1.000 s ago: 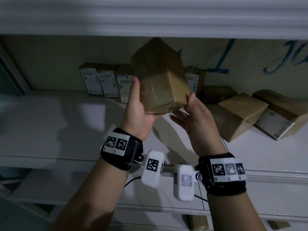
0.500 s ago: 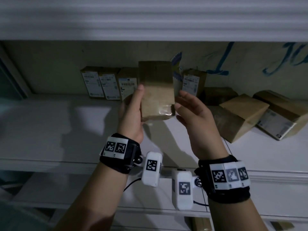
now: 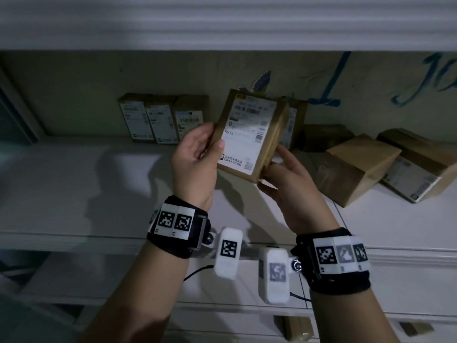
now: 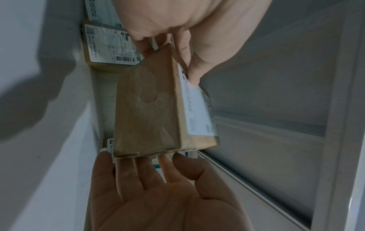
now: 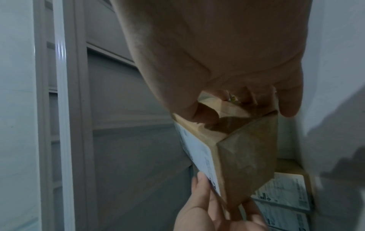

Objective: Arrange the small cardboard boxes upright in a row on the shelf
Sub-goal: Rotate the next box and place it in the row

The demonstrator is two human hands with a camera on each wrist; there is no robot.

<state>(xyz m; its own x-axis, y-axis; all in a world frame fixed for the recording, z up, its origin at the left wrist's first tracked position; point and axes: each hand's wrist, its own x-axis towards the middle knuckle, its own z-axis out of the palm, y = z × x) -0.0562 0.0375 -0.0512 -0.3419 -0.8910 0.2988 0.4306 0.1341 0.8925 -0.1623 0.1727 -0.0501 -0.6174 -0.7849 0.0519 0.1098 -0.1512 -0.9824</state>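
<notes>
A small cardboard box (image 3: 249,134) is held in the air above the white shelf (image 3: 99,194), its white shipping label turned toward me and its top tilted back. My left hand (image 3: 207,144) grips its left side, thumb on the label. My right hand (image 3: 274,167) holds its lower right corner between thumb and fingers. In the left wrist view the box (image 4: 148,106) shows a plain brown face between both hands. Three boxes (image 3: 160,118) stand upright in a row at the back left. Another upright box (image 3: 295,120) stands partly hidden behind the held one.
Two brown boxes (image 3: 356,167) (image 3: 420,164) lie tilted on the shelf's right, with a darker one (image 3: 324,137) behind them. An upper shelf edge (image 3: 222,26) overhangs. The back wall carries blue scrawls. More boxes (image 3: 296,328) sit on a lower shelf.
Both hands have turned the box: a second ago plain brown faces showed, now its labelled face points at me. It has also shifted slightly toward the gap in the back row.
</notes>
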